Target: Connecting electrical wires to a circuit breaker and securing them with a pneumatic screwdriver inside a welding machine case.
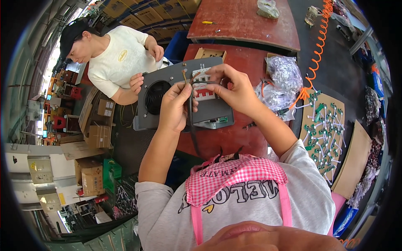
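My left hand [176,106] is closed around a black cable [194,136], which hangs down toward my apron. Thin wire ends with bare copper-coloured tips stick up above its fingers. Thumb and fingers of my right hand [232,85] pinch a dark wire that runs across from the left hand. Just beyond both hands lies a grey metal housing [220,111] with a round black fan [156,97] on its left. Behind the wires, a row of circuit breakers with red levers [205,95] is set in the panel, partly hidden by my fingers.
The housing rests on a red table [247,142]. Across it, at the left, a person in a white shirt [121,54] has one hand near the housing's edge. Plastic-bagged parts [282,79] lie at right, beside cardboard with small green boards [322,129]. An orange coiled hose [320,46] hangs nearby.
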Available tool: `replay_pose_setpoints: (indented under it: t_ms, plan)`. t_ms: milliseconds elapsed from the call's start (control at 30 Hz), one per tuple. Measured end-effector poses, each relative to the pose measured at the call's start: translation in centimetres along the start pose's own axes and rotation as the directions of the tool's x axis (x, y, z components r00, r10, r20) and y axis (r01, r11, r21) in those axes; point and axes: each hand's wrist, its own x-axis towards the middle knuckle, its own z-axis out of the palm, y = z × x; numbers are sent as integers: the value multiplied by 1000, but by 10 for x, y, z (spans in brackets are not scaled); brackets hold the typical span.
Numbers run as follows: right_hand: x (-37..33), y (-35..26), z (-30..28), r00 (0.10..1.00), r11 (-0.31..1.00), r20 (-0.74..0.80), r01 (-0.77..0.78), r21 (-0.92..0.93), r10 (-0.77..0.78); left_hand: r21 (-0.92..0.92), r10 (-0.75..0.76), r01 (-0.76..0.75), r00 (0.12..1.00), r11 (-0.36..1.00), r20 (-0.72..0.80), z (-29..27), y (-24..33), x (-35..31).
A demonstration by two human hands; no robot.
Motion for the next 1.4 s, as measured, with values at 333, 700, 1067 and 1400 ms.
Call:
replay_pose_setpoints:
  t_ms: [333,700,1067,1400]
  plan:
    - [3,12,-2,992,976,34,123,-180,-118,99,227,-233,972,968,61,12,1,-1]
    - [-30,38,-27,984,982,-122,-147,-119,133,728,560,-550,781,408,277,13,10,20]
    - [-112,80,-44,890,904,-159,-423,69,428,797,504,-554,773,240,386,22,21,23]
    - [-130,89,-50,863,875,-150,-480,58,483,807,479,-527,799,266,364,21,18,20]
